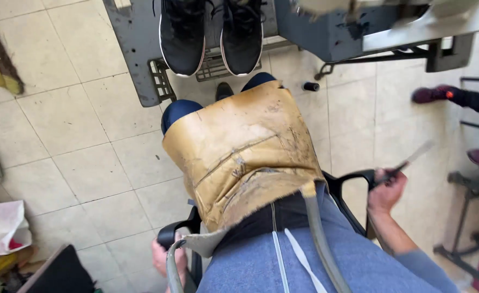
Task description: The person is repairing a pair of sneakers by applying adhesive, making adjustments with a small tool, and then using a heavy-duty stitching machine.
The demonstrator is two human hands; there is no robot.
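Gripping scissors (407, 163), the right hand (384, 191) hangs beside the chair's armrest (353, 179). Left hand (166, 255) sits low by the other armrest, its grip unclear. Tan apron (245, 146) covers the lap.

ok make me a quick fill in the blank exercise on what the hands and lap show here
1. The right hand holds a slim ____ out to the side.
2. A tan leather piece lies across the person's ____.
3. The left hand rests low beside the black ____.
4. A pair of black shoes sits on the grey ____ ahead.

Missing words: blade; lap; chair; machine stand
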